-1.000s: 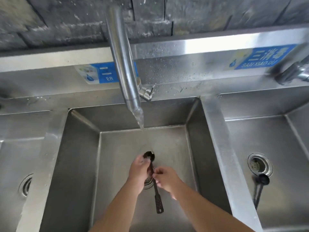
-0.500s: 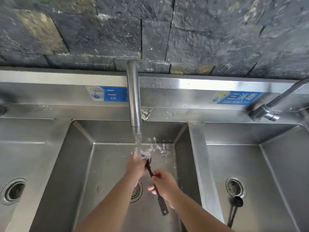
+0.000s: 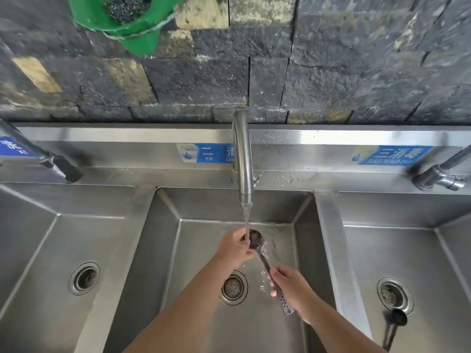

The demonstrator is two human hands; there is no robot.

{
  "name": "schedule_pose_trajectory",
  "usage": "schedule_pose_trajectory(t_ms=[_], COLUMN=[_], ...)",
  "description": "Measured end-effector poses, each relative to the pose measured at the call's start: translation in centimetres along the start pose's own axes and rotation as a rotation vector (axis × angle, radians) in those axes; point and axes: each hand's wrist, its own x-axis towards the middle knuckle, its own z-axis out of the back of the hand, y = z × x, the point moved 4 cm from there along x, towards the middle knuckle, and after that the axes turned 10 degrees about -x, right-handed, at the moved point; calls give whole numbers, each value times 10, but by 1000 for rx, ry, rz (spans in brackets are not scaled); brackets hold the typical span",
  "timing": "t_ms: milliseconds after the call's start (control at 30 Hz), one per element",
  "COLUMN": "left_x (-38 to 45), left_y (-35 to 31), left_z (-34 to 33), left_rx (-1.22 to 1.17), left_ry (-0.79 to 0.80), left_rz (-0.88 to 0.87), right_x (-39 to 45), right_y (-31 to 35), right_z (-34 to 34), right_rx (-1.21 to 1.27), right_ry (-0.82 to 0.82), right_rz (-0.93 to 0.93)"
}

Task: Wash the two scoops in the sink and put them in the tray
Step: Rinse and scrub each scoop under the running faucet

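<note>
- Middle basin [image 3: 158, 250]: faucet spout [image 3: 243, 159] hangs over the back centre, water stream below it; both hands and the held scoop [image 3: 262, 253] fill the space under it.
- Open floor left of the drain [image 3: 233, 287].
- Right basin [image 3: 433, 250]: second scoop [image 3: 393, 324] lies by its drain, rest open.
- Left basin [image 3: 38, 250]: open.

Cam tilted up since 1 s ago: more wall, green bag [image 3: 122, 19] now in view. Scoop [image 3: 263, 253] raised from near drain [image 3: 233, 287] up into tap [image 3: 243, 159] stream. R hand [image 3: 290, 284] slid lower on handle; L hand [image 3: 235, 247] now at bowl under water.
</note>
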Motion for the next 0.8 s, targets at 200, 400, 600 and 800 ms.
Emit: schedule_pose_trajectory(t_ms=[200, 400, 600, 800], left_x=[-19, -36, -55, -70], left_y=[-19, -23, -38, -49], left_z=[14, 24, 49, 86], left_rx=[-123, -101, -257, -393], left_ry=[90, 89, 1, -139], left_rz=[-61, -92, -133, -194], right_x=[-17, -27, -9, 22], right_y=[-1, -10, 15, 51], right_z=[19, 26, 16, -1], right_rx=[-66, 178, 420, 648], right_ry=[24, -61, -37, -106], right_rz=[19, -118, -57, -15])
